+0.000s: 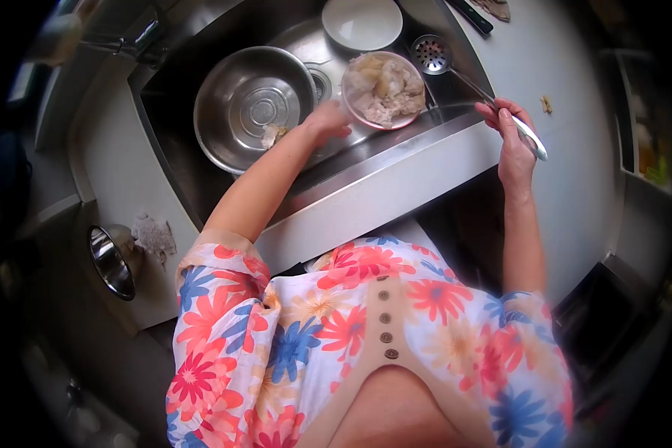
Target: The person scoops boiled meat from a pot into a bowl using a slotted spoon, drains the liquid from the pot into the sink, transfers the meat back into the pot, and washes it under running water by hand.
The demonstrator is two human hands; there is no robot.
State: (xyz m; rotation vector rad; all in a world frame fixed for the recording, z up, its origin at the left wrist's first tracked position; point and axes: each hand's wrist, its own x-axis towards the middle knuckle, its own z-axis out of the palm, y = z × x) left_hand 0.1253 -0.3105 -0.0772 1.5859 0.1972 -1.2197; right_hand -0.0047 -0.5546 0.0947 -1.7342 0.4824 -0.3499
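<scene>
A slotted ladle (431, 55) extends over the sink's right side, its handle gripped in my right hand (512, 133) above the counter edge. My left hand (328, 123) hovers between a large steel basin (222, 82) and a bowl of pale cooked-looking meat pieces (384, 84); motion blurs its fingers, so whether it holds anything is unclear. One small pale piece (272, 135) lies inside the basin, near its front wall. The meat bowl stands at the sink's front, close to the ladle's perforated head.
Behind the meat bowl a white bowl (361, 22) sits in the sink (299, 36). The faucet (148, 39) is at the far left. On the left counter a small metal bowl (112, 261) lies tipped near a crumpled cloth (155, 237). A dark-handled utensil (472, 16) rests at the back right.
</scene>
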